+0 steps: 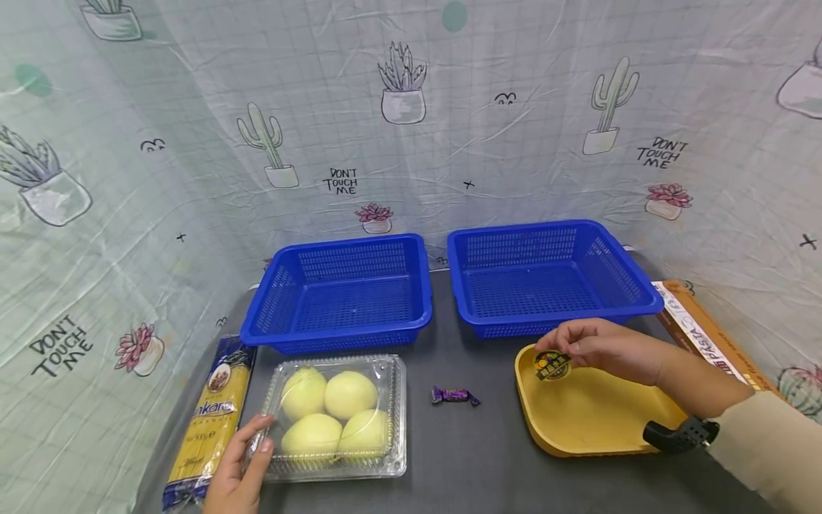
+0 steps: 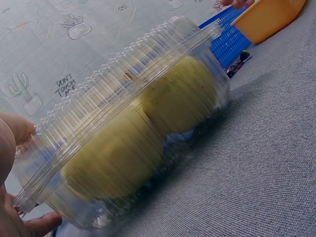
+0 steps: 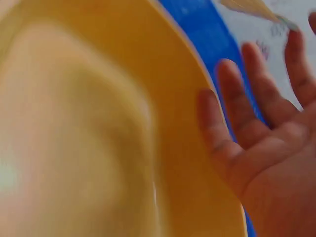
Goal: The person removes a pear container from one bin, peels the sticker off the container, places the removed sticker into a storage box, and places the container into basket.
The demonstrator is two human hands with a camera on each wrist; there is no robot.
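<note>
In the lower left of the head view, the left hand [image 1: 237,467] has its grip curled at the left edge of a clear container [image 1: 397,457], fingers and thumb against the lid and rim. The container sits just left of centre in the lower half of the frame, flat on the grey counter [image 1: 462,464], with four pale yellow fruits [image 1: 311,434] inside. At right of centre the right hand [image 1: 600,350] pinches a small printed label [image 1: 551,365] in its fingertips, above the upper left corner of a yellow tray [image 1: 597,421]; the right wrist view shows its other fingers spread beside the tray's rim. A dark strap [image 1: 681,434] circles that wrist. Between container and tray, near the lower middle, lies a purple wrapped candy [image 1: 454,395]. Two blue baskets [image 1: 359,339] stand side by side across the middle of the frame. At lower left a spaghetti packet [image 1: 215,421] lies beside the container; at the right edge a pasta box [image 1: 703,335] rests near the right basket. A cactus-print cloth [image 1: 321,71] fills the upper half.
</note>
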